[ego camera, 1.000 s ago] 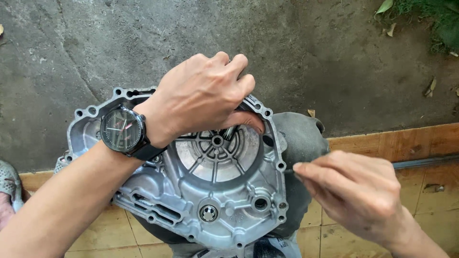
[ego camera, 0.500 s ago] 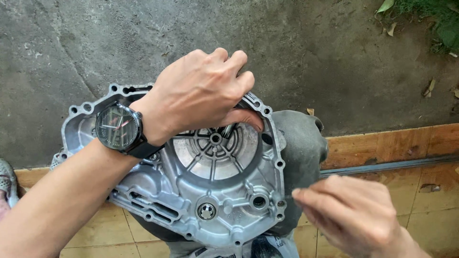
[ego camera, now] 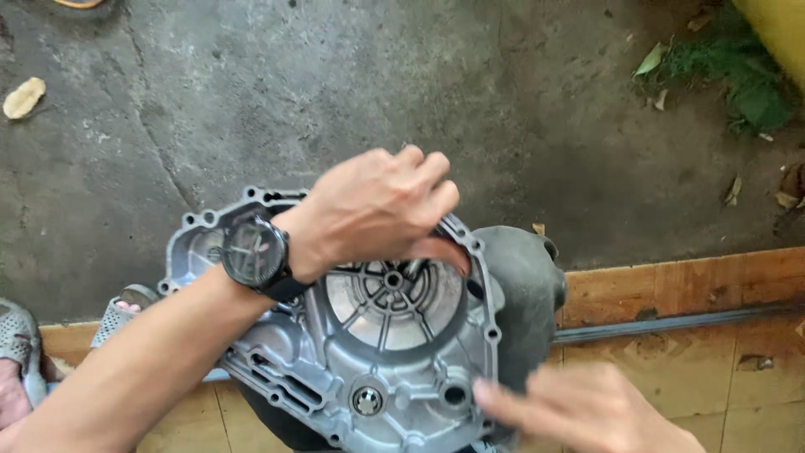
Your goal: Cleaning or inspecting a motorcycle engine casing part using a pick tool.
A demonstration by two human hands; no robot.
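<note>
Left hand: while curled over the far rim of the grey cast-aluminium engine side cover [ego camera: 369, 335], left hand [ego camera: 373, 210] clamped there, thumb hooked inside the round recess, black round-faced wristwatch [ego camera: 256, 252] on the wrist.
Right hand: right hand [ego camera: 587, 411] blurred at the cover's near right edge, fingertips just beside the flange; grip impossible to tell, apparently loose and holding nothing.
Cover: lying inner face up, ribbed circular recess in the middle, propped on a dark rounded engine casing [ego camera: 524, 285], near edge over the orange tiled ledge [ego camera: 688, 294].
Handling: best steadied at the rim, fingers kept off the gasket face and clear of the bearing bore, cover held level.
Change: right hand dropped lower and nearer the flange than half a second ago; left grip unchanged.
Around: cracked grey concrete floor [ego camera: 251, 101], dry leaves, grey sandal [ego camera: 17, 335] at far left.
</note>
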